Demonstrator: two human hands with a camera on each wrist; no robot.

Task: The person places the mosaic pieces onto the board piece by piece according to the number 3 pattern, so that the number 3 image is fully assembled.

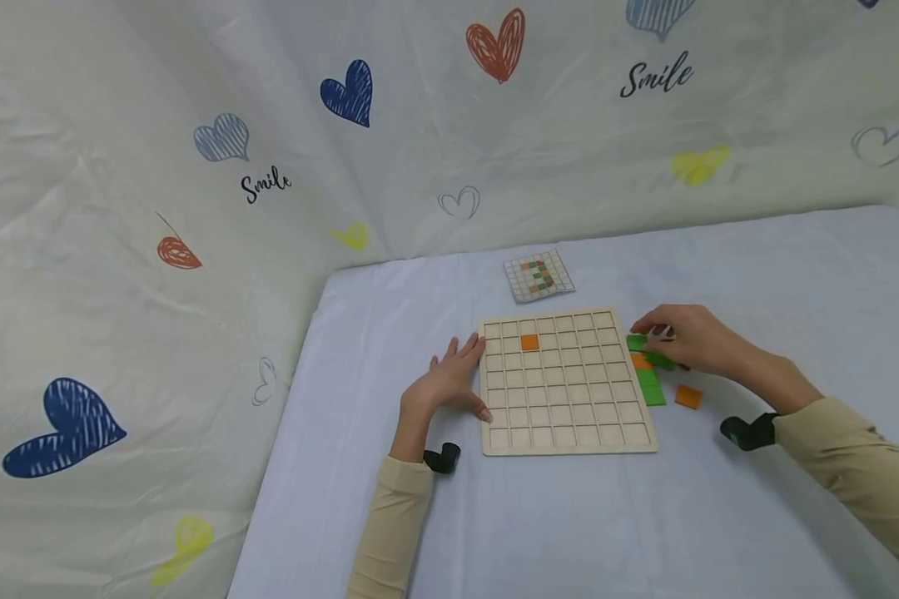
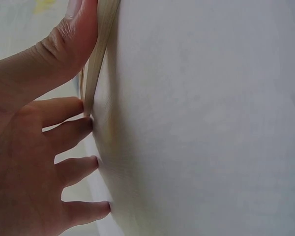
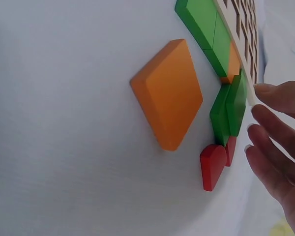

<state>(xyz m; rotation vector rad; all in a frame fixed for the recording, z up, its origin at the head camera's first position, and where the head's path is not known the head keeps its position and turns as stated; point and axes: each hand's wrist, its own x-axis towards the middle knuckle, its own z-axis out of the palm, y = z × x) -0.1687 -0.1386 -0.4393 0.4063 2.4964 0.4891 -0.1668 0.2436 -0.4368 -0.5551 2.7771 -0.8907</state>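
Beige sleeves (image 1: 391, 524) are filling the bottom of our head view, one on each arm, with black wrist mounts (image 1: 749, 432) poking out at the cuffs. Just past them we're resting our left hand (image 1: 444, 384) against the left side of a wooden grid board (image 1: 567, 391). Its fingers (image 2: 76, 169) are spreading well apart, and the thumb is touching the board's edge.

Over on the other side we're holding our right hand (image 1: 692, 337) just beside the board's far right corner, right by a bunch of tiles. Those fingers (image 3: 280, 129) are bending a bit, thumb and fingertips sitting slightly apart; honestly, we can't tell whether they're touching a tile.

As for the pieces, two bright green squares (image 1: 650, 387) and an orange square (image 1: 641, 361) are lining up along the board's right edge. Beyond those, darker green tiles (image 3: 236, 105) are overlapping and tilting, with red pieces (image 3: 214, 167) lying next to them, one showing a rounded end. One loose orange tile (image 1: 688, 396) is lying apart on the counter (image 1: 569, 532), which is wearing a white cloth.

On the board, an orange tile (image 1: 529, 342) is sitting in the second row from the far edge, third column from the left. Behind it, we're seeing a small pattern card (image 1: 539, 276) lying near a backdrop (image 1: 419, 150) printed with hearts and "Smile".
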